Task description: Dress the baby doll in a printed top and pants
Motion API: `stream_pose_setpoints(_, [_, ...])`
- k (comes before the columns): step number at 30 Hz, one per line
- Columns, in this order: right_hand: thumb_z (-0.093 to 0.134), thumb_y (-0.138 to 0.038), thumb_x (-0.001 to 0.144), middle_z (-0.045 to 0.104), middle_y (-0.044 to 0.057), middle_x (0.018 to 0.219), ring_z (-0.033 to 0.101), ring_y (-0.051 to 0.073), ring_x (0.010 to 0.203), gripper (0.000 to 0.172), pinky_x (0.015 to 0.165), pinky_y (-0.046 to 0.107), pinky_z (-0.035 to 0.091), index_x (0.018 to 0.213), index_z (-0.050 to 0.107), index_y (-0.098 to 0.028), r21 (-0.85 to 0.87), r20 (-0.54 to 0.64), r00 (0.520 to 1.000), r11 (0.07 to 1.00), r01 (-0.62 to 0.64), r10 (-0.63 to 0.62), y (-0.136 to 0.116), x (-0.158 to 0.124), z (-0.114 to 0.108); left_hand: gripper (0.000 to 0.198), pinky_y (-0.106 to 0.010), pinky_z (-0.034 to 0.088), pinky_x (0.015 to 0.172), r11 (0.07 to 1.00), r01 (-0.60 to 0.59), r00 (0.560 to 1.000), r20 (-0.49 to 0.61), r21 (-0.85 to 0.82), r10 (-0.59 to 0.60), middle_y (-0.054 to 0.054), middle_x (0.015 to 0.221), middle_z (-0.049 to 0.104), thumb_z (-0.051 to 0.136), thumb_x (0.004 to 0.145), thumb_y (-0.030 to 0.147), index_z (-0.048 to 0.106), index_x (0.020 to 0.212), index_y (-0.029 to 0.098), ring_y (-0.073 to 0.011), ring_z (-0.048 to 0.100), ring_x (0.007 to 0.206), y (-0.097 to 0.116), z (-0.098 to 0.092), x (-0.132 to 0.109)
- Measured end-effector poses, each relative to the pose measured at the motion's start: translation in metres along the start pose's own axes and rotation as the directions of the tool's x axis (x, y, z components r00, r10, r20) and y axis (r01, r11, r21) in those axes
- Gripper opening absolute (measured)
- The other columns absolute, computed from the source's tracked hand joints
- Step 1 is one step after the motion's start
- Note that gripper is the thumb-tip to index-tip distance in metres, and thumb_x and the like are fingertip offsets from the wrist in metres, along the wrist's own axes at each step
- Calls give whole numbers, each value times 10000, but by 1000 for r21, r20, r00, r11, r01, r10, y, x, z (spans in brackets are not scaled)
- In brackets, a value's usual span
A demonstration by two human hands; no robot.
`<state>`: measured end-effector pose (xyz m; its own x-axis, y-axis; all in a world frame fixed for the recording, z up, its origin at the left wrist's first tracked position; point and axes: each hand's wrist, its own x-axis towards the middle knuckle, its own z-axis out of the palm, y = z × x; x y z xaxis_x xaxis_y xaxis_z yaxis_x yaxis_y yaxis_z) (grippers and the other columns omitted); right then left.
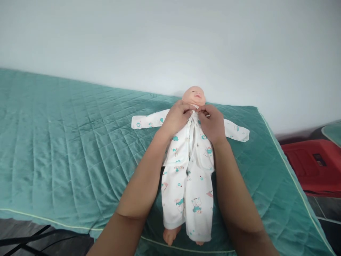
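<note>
A baby doll (pixel 194 95) lies on its back on a teal quilted bed cover (pixel 66 142), head toward the wall. It wears a white printed suit (pixel 188 177) with teal animal prints, sleeves spread out to both sides. My left hand (pixel 176 118) and my right hand (pixel 211 122) meet at the doll's neck, fingers pinched on the collar edges of the suit. A white tie string (pixel 191 137) hangs down the chest between my hands. One bare doll foot (pixel 170 235) sticks out of the trouser leg near the bed's front edge.
A pale wall (pixel 170 39) runs behind the bed. To the right of the bed stands a red object (pixel 311 165) on a dark floor. Black straps (pixel 23 241) lie on the floor at the lower left.
</note>
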<state>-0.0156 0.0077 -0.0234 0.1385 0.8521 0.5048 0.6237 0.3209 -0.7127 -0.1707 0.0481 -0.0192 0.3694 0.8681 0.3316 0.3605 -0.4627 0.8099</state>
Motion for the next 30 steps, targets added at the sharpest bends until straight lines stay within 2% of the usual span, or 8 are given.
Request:
stream_pose_setpoints(3, [504, -128, 819, 665, 35, 861, 579, 181, 770, 206, 766, 338, 457, 790, 688, -215, -84, -3, 1000, 996, 25, -26, -1, 0, -1, 251, -345, 434, 1027, 999, -1, 1000, 5, 36, 1, -68, 1020, 649, 549, 919, 152, 779, 1011, 196, -192, 604, 1056, 1, 0, 0])
stream_pose_setpoints(7, [496, -112, 817, 662, 47, 851, 601, 203, 828, 247, 834, 366, 467, 779, 718, -212, -132, -22, 999, 991, 33, -37, -4, -2, -2, 208, -327, 449, 990, 999, 4, 1000, -11, 49, -4, -60, 1014, 649, 550, 921, 143, 748, 966, 185, -180, 604, 1011, 0, 1, 1])
stream_pose_setpoints(12, [491, -106, 831, 667, 56, 900, 615, 217, 892, 283, 868, 387, 478, 827, 749, -222, -103, 1, 1000, 995, 16, -16, -5, -3, -2, 196, -305, 466, 935, 1000, 17, 999, -49, 20, -16, -50, 1010, 637, 550, 899, 114, 702, 1002, 182, -165, 596, 965, -4, 2, 2])
stream_pose_setpoints(20, [511, -175, 885, 610, 77, 1017, 562, 235, 1010, 255, 968, 440, 439, 966, 745, -234, -65, 79, 996, 998, -23, 28, 1, -2, 0, 305, -317, 461, 967, 1000, 2, 998, -61, -16, -3, -50, 1048, 653, 491, 895, 92, 704, 1091, 190, -168, 596, 993, -5, 2, 1])
stream_pose_setpoints(23, [552, -211, 870, 610, 75, 1065, 543, 235, 1029, 218, 996, 448, 420, 985, 735, -241, -41, 79, 992, 995, -91, 94, 1, -1, -1, 312, -328, 459, 973, 1000, -14, 997, -77, -2, 14, -56, 1051, 666, 466, 905, 89, 716, 1062, 189, -180, 598, 1020, -3, 1, 0])
stream_pose_setpoints(26, [588, -227, 834, 629, 62, 1077, 560, 209, 966, 204, 966, 418, 442, 966, 744, -231, 46, 100, 970, 972, -229, 223, 0, 1, -4, 323, -330, 463, 947, 996, -63, 995, -72, 57, 67, -53, 1021, 660, 444, 908, 70, 726, 999, 198, -183, 605, 1013, -1, 0, -1])
stream_pose_setpoints(28, [597, -224, 814, 643, 53, 1076, 570, 190, 923, 218, 947, 397, 453, 967, 753, -223, 107, 123, 950, 948, -300, 287, -1, 3, -6, 349, -331, 467, 914, 986, -110, 992, -39, 128, 116, -51, 1012, 646, 433, 894, 43, 730, 978, 207, -185, 608, 997, 0, -2, -3])
stream_pose_setpoints(30, [602, -230, 804, 650, 47, 1072, 574, 181, 912, 223, 942, 384, 456, 962, 759, -218, 141, 128, 944, 936, -322, 305, -1, 3, -8, 375, -332, 470, 879, 965, -155, 987, 0, 211, 159, -55, 1021, 632, 431, 882, 28, 735, 992, 218, -193, 607, 992, 1, -3, -5])
